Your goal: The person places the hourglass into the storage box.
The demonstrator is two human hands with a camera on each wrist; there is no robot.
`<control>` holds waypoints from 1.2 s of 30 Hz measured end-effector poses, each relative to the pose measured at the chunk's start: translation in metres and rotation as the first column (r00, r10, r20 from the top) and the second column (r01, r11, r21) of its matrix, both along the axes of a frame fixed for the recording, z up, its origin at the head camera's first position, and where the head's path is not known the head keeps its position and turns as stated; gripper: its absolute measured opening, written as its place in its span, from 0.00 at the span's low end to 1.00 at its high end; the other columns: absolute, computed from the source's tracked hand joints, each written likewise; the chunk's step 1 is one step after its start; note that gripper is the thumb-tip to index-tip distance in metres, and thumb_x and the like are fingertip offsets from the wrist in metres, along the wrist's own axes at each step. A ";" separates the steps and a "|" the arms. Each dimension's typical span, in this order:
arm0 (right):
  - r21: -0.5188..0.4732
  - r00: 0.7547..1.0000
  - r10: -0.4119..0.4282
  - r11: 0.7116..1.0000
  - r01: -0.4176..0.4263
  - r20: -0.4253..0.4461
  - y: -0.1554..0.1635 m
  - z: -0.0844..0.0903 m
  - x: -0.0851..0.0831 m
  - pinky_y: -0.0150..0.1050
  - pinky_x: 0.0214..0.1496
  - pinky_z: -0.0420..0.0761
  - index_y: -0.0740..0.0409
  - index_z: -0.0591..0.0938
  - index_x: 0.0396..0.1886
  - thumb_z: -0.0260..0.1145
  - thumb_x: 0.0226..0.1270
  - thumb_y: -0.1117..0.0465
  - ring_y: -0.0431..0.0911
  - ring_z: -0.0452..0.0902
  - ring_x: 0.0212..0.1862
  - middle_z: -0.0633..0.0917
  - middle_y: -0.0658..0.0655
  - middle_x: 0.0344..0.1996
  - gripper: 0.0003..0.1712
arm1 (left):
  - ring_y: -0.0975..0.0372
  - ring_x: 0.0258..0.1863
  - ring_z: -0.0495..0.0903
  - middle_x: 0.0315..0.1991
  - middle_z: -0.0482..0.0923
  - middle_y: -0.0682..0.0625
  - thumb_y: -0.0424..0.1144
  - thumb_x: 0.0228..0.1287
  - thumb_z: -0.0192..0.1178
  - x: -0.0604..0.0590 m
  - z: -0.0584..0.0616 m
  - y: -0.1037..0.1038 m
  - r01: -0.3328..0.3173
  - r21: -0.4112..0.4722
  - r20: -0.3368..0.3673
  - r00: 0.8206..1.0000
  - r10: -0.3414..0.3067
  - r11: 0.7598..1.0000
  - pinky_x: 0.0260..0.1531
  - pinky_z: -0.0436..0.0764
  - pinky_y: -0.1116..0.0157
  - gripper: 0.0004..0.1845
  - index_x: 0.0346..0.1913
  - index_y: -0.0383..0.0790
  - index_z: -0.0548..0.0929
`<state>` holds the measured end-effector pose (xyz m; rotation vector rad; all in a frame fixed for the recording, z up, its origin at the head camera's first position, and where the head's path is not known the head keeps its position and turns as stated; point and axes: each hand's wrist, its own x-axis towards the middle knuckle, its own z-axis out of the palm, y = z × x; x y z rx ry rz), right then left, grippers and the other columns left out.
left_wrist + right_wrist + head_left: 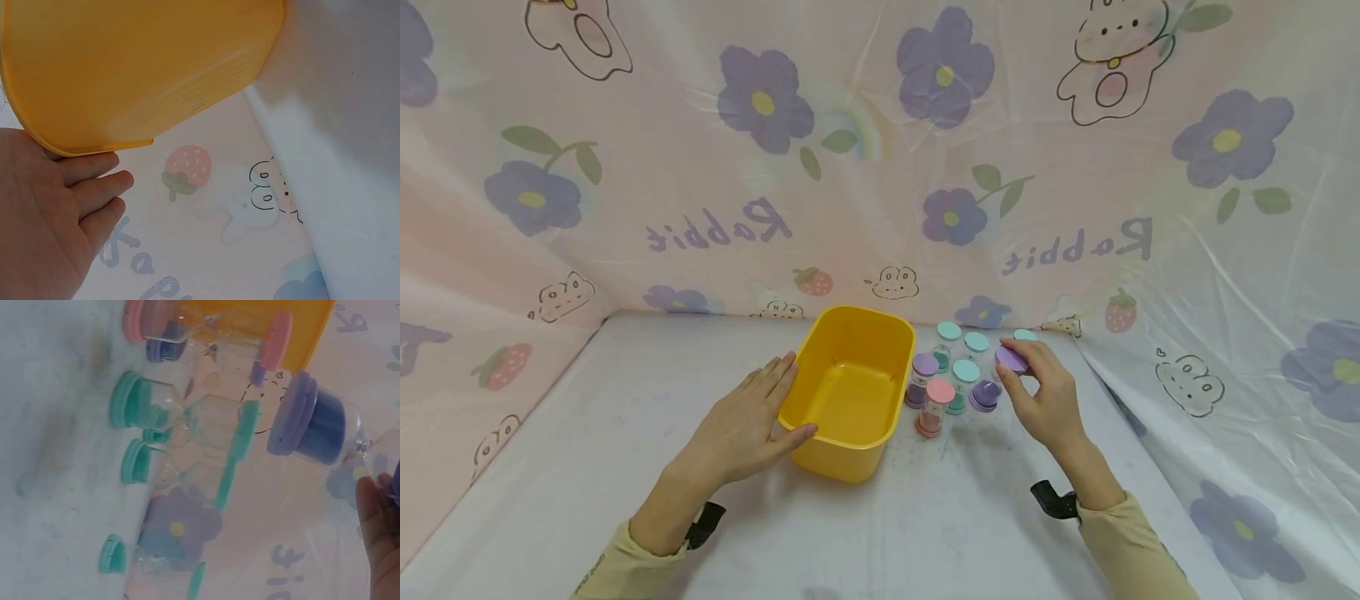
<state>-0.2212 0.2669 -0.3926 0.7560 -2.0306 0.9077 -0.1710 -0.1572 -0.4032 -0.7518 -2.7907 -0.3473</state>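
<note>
My right hand [1043, 396] pinches the top end of a purple sand timer [985, 395], thumb on one side and fingers on the other. In the right wrist view this sand timer [325, 425] hangs above the table, purple sand in its lower bulb. My left hand [748, 419] lies along the near left side of a yellow plastic bin [848, 443], its thumb at the front rim. The left wrist view shows straight fingers [94, 190] against the outside of the bin's rim.
Beside the bin stand a pink sand timer [929, 421], another purple sand timer [917, 392] and several teal ones, including a front teal sand timer [965, 372]. A printed cloth [865, 192] with flowers and rabbits hangs behind the white table [625, 400].
</note>
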 end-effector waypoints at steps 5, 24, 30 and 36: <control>0.010 0.999 0.033 0.999 -0.033 -0.029 -0.011 0.016 -0.004 0.19 0.55 0.78 0.70 0.84 0.57 0.72 0.57 0.77 0.45 0.82 0.48 0.85 0.66 0.48 0.25 | 0.45 0.81 0.55 0.83 0.51 0.38 0.69 0.74 0.52 0.000 -0.001 -0.001 0.003 -0.002 -0.004 1.000 -0.003 1.000 0.78 0.58 0.45 0.52 0.81 0.28 0.56; 0.059 0.986 0.159 0.986 -0.156 -0.048 -0.063 0.050 -0.032 0.26 0.59 0.77 0.67 0.84 0.60 0.71 0.63 0.71 0.57 0.81 0.50 0.85 0.65 0.51 0.24 | 0.46 0.81 0.54 0.83 0.50 0.39 0.69 0.73 0.52 0.001 0.000 -0.001 0.003 0.002 -0.006 1.000 -0.003 1.000 0.79 0.57 0.46 0.52 0.81 0.29 0.56; 0.070 0.975 0.216 0.975 -0.213 -0.047 -0.085 0.050 -0.041 0.25 0.57 0.79 0.69 0.83 0.60 0.71 0.63 0.71 0.56 0.82 0.49 0.84 0.65 0.53 0.24 | 0.45 0.81 0.56 0.82 0.52 0.38 0.68 0.73 0.53 0.000 0.000 -0.002 0.010 0.004 -0.025 1.000 -0.010 1.000 0.78 0.58 0.46 0.52 0.80 0.28 0.57; 0.094 0.958 0.285 0.955 -0.281 -0.036 -0.107 0.048 -0.051 0.26 0.56 0.81 0.71 0.82 0.59 0.71 0.65 0.70 0.55 0.82 0.49 0.84 0.66 0.53 0.22 | 0.45 0.80 0.56 0.82 0.52 0.38 0.69 0.73 0.53 -0.001 0.000 -0.001 0.012 0.006 -0.023 1.000 -0.012 1.000 0.78 0.59 0.46 0.52 0.80 0.28 0.57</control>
